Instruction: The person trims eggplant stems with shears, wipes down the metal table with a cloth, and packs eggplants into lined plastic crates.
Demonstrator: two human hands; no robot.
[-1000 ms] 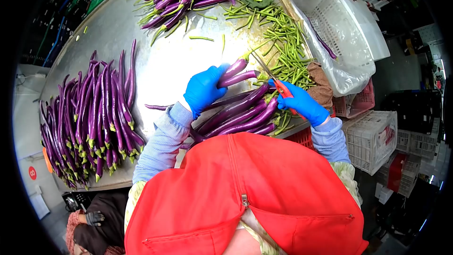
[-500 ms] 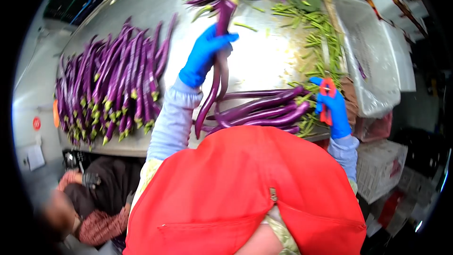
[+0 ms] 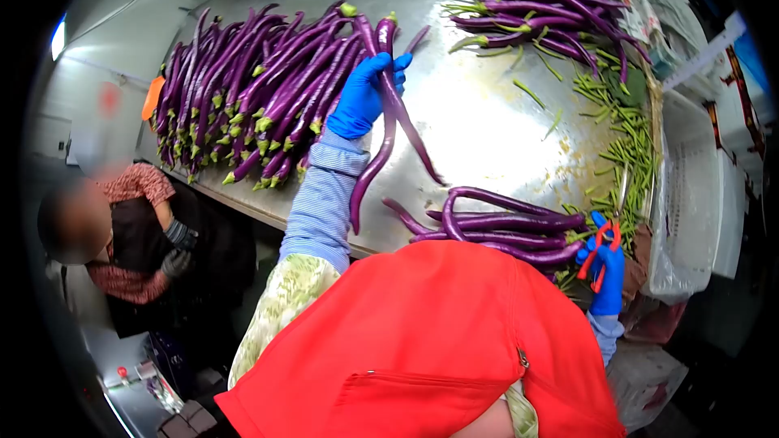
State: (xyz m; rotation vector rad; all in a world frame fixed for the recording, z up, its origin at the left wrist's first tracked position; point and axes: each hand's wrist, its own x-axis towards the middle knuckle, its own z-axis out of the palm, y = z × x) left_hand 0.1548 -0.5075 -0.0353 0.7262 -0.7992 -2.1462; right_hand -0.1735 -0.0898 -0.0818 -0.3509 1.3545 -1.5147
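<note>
My left hand (image 3: 365, 97), in a blue glove, is closed around two long purple eggplants (image 3: 388, 118); their green-capped ends point up and their thin ends hang over the metal table (image 3: 479, 146). Just left of it lies a big pile of eggplants (image 3: 251, 97) with most green caps toward the near edge. My right hand (image 3: 602, 276), also gloved in blue, grips red-handled scissors (image 3: 602, 255), blades pointing away over cut green stems (image 3: 629, 146). Close to the left of this hand, several eggplants (image 3: 511, 231) lie sideways with their stem ends toward it.
More eggplants with long green stems (image 3: 544, 0) lie at the far right. A white plastic bin (image 3: 686, 195) stands beyond the table's right edge. A person in a dark apron (image 3: 146, 235) is at the left, below the table edge. An orange object (image 3: 152, 97) sits by the left pile.
My left hand has carried the eggplants leftward to the big pile. My right hand keeps the scissors near the cut stems. The head view has turned and shifted.
</note>
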